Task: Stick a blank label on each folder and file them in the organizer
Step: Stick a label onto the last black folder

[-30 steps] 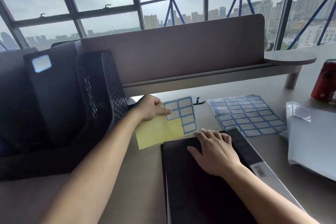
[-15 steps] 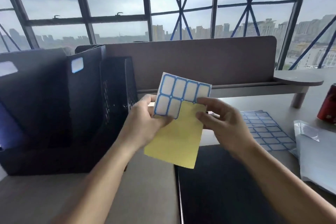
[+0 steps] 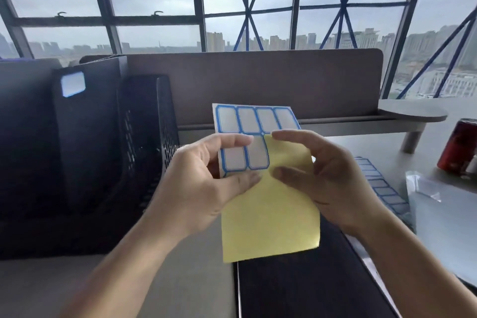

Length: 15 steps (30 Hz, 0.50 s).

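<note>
A yellow label sheet [image 3: 271, 214] with several blue-edged blank labels at its top is held upright in front of me. My left hand [image 3: 198, 188] pinches its left edge between thumb and fingers. My right hand [image 3: 327, 178] is at the right of the sheet, its forefinger and thumb curled at the edge of a label [image 3: 256, 155]. A black folder [image 3: 309, 284] lies flat on the desk below the sheet. The black mesh organizer [image 3: 144, 142] stands at left and holds a dark folder with a white label [image 3: 73, 83].
More label sheets [image 3: 384, 188] lie on the desk at right, partly behind my right hand. A clear plastic sleeve [image 3: 444, 217] and a red can [image 3: 459, 147] are at far right. A desk partition [image 3: 258, 85] runs across the back.
My left hand lifted the label sheet from the desk to upright. My right hand left the black folder and came up to the sheet, its fingers now at a label's edge.
</note>
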### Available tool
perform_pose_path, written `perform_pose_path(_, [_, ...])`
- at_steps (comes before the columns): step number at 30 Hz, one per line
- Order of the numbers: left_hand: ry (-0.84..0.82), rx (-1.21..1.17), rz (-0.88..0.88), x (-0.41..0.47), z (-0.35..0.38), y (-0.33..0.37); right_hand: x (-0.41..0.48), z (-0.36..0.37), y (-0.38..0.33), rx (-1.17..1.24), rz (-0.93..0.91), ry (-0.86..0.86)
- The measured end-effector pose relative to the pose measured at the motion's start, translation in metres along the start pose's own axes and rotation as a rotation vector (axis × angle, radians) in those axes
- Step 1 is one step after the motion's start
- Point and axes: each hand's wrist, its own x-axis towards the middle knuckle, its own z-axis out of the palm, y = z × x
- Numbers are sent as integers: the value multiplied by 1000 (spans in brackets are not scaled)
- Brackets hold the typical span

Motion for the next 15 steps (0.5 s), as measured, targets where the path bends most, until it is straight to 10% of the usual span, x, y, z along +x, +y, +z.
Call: perform_pose_path(15, [-24, 51, 85, 1, 5, -1, 2, -23, -6, 28, -27, 72])
